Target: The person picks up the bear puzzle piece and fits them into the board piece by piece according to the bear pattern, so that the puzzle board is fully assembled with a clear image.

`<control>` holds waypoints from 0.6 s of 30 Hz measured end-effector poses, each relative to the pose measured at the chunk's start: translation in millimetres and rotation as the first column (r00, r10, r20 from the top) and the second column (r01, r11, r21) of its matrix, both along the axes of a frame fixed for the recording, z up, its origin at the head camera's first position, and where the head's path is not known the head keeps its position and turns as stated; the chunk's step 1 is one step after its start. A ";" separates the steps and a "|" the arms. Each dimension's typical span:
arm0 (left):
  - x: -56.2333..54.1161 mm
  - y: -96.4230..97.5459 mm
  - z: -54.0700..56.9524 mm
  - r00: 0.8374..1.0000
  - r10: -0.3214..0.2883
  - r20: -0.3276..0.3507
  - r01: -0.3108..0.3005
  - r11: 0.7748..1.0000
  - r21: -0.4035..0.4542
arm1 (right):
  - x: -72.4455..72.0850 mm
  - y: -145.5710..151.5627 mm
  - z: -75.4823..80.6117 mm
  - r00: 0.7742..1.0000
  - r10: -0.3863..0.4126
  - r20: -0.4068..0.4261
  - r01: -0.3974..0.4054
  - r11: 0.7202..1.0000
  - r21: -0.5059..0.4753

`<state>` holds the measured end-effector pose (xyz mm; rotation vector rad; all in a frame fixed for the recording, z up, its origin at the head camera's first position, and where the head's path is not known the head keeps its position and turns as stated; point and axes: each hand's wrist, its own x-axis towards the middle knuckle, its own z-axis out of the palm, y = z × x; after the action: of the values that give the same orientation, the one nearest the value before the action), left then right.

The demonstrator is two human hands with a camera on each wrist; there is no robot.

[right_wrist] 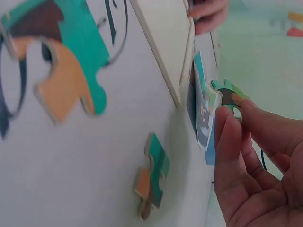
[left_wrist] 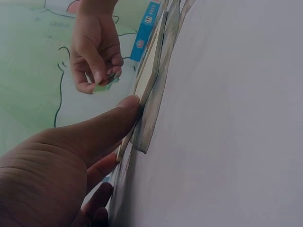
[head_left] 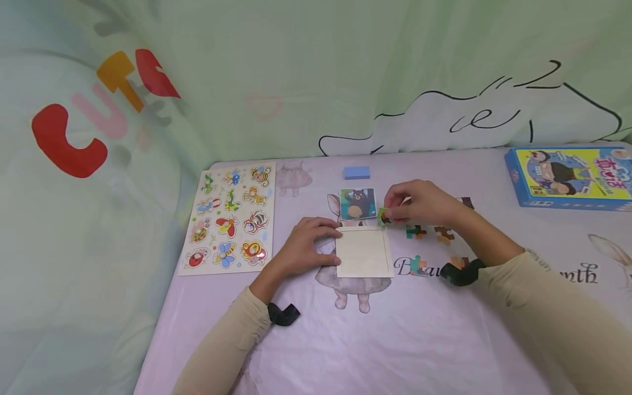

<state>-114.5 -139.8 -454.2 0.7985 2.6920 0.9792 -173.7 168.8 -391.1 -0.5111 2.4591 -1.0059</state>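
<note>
My right hand (head_left: 417,203) pinches a small green and brown jigsaw piece (right_wrist: 226,94) between thumb and fingers, raised just above the table. Below and left of it lies a square cream puzzle tray (head_left: 364,253) with a raised border. My left hand (head_left: 307,246) rests at the tray's left side; its straight thumb (left_wrist: 111,124) touches the edge, and the other fingers are partly hidden. A square bear picture card (head_left: 357,204) lies just beyond the tray. Several loose jigsaw pieces (head_left: 418,265) lie to the right, some partly covered by my right arm.
A wooden board with insect pictures (head_left: 199,241) lies at the left. A blue block (head_left: 356,173) sits behind the bear card. At the far right stands a blue and yellow box (head_left: 568,178). A curtain (head_left: 296,71) hangs along the table's back edge.
</note>
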 end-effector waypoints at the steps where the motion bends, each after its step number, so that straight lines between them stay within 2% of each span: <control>1: 0.1 0.1 0.3 1.000 0.000 0.001 0.000 1.000 0.001 | 2.1 -2.4 -0.2 1.000 0.000 0.012 0.000 1.000 -0.011; 11: -0.2 0.5 2.0 1.000 -0.006 -0.004 0.006 1.000 -0.013 | 17.0 -23.7 0.3 0.996 0.022 0.090 -0.012 0.994 -0.105; 18: -0.2 0.6 1.7 1.000 -0.006 -0.007 0.006 1.000 0.000 | 21.8 -33.0 -3.6 0.987 0.034 0.157 -0.007 0.986 -0.169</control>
<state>-114.7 -139.2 -452.5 0.8105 2.6943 0.9768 -151.9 135.8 -394.6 -0.4880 2.2361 -1.2049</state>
